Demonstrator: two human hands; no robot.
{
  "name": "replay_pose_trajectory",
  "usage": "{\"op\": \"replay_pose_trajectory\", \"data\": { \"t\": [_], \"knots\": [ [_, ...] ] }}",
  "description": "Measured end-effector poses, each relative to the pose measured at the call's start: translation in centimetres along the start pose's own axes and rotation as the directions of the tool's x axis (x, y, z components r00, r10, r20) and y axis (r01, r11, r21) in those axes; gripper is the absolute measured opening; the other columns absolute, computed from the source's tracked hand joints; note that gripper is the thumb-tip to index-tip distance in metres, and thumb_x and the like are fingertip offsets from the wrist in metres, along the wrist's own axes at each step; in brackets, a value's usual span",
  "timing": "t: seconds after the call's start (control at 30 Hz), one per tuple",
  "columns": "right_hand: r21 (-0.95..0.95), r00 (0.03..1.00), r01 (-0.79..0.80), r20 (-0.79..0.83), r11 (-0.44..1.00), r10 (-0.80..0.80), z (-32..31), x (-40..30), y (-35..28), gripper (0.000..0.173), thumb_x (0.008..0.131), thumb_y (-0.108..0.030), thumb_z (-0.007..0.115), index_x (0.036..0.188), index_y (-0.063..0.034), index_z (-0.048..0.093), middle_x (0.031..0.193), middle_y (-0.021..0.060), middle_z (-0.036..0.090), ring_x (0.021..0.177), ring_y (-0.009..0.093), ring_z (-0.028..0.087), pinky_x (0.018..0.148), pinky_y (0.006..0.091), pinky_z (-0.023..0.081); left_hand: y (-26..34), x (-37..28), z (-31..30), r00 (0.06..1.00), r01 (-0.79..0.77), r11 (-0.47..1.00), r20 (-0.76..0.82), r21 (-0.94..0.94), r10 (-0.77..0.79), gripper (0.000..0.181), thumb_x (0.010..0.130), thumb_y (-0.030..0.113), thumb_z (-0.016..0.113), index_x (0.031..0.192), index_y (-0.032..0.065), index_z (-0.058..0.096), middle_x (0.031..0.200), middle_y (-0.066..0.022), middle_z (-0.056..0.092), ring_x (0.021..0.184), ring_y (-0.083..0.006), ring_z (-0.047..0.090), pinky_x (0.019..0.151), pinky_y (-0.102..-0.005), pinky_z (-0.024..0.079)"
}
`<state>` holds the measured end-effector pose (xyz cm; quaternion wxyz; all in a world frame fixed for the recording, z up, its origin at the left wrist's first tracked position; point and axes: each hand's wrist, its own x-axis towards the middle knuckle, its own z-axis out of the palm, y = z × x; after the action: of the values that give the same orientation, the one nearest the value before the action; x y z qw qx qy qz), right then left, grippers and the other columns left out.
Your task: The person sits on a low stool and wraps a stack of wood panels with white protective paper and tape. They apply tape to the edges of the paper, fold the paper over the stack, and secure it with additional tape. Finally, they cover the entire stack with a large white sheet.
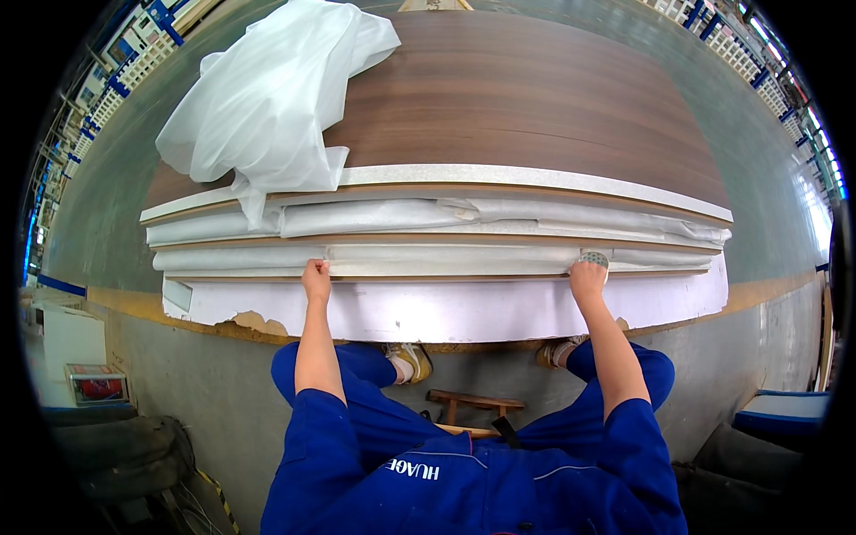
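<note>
My right hand (588, 279) grips a roll of tape (594, 258) with a green patterned face, close against the front edge of a stack of panels. Well to the left, my left hand (317, 281) has its fingertips pinched at the end of a pale strip (455, 259). That strip spans the gap between my hands along the lower wrapped layer; whether it is tape or wrapping is hard to tell. Above it lies another layer in white foam wrapping (374, 217). A brown wood-grain panel (521, 93) with a white front edge tops the stack.
A crumpled white foam sheet (267, 100) drapes over the top panel's left part. Beneath the stack is a white board (428, 311) with chipped edges. A small wooden stool (475, 401) stands between my legs. Dark padded objects (117, 455) sit at lower left.
</note>
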<state>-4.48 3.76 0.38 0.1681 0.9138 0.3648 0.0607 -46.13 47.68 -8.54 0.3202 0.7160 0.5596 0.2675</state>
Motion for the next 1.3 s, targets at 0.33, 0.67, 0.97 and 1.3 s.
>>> {"op": "replay_pose_trajectory", "data": {
  "t": [0.33, 0.67, 0.97, 1.3],
  "knots": [
    [0.112, 0.996, 0.089, -0.034, 0.990, -0.085, -5.7, -5.0, 2.6, 0.031, 0.083, -0.033, 0.055, 0.065, -0.0099, 0.066, 0.062, 0.0106, 0.063, 0.060, 0.025, 0.063, 0.056, 0.0389, 0.046, 1.7, -0.3, -0.5, 0.999, -0.032, 0.997, 0.027, 0.063, 0.030, 0.013, 0.081, 0.010, 0.062, 0.085, 0.0005, 0.055, 0.077, -0.0117, 0.062, 0.070, -0.0231, 0.058, 0.068, -0.0329, 0.046],
    [0.103, 0.985, 0.137, -0.116, 0.985, -0.125, -8.6, -11.6, 3.0, 0.031, 0.080, -0.034, 0.060, 0.061, -0.0102, 0.059, 0.050, 0.0103, 0.057, 0.048, 0.026, 0.059, 0.055, 0.0389, 0.045, 1.3, 0.0, -0.6, 1.000, -0.017, 1.000, -0.023, 0.005, 0.017, 0.013, 0.076, 0.010, 0.066, 0.082, -0.0001, 0.059, 0.073, -0.0123, 0.063, 0.068, -0.0233, 0.060, 0.067, -0.0325, 0.047],
    [0.056, 0.997, 0.072, 0.000, 0.996, -0.072, -1.0, -2.3, 1.1, 0.024, 0.082, -0.030, 0.055, 0.069, -0.0157, 0.070, 0.066, 0.0067, 0.065, 0.063, 0.024, 0.064, 0.055, 0.0399, 0.045, -0.1, -0.1, -1.1, 0.998, -0.007, 1.000, -0.064, 0.019, 0.008, 0.014, 0.072, 0.007, 0.069, 0.082, 0.0001, 0.062, 0.074, -0.0114, 0.064, 0.067, -0.0213, 0.060, 0.065, -0.0311, 0.047],
    [-0.051, 0.997, 0.064, 0.055, 0.997, -0.061, 1.3, -0.5, -0.2, 0.018, 0.076, -0.021, 0.054, 0.065, -0.0170, 0.069, 0.063, 0.0060, 0.064, 0.063, 0.022, 0.065, 0.055, 0.0359, 0.046, 1.3, -0.5, -1.1, 0.999, -0.048, 0.999, -0.007, 0.002, 0.048, 0.012, 0.073, 0.006, 0.069, 0.079, -0.0002, 0.061, 0.070, -0.0096, 0.063, 0.064, -0.0187, 0.059, 0.062, -0.0302, 0.047]
  ]
}}
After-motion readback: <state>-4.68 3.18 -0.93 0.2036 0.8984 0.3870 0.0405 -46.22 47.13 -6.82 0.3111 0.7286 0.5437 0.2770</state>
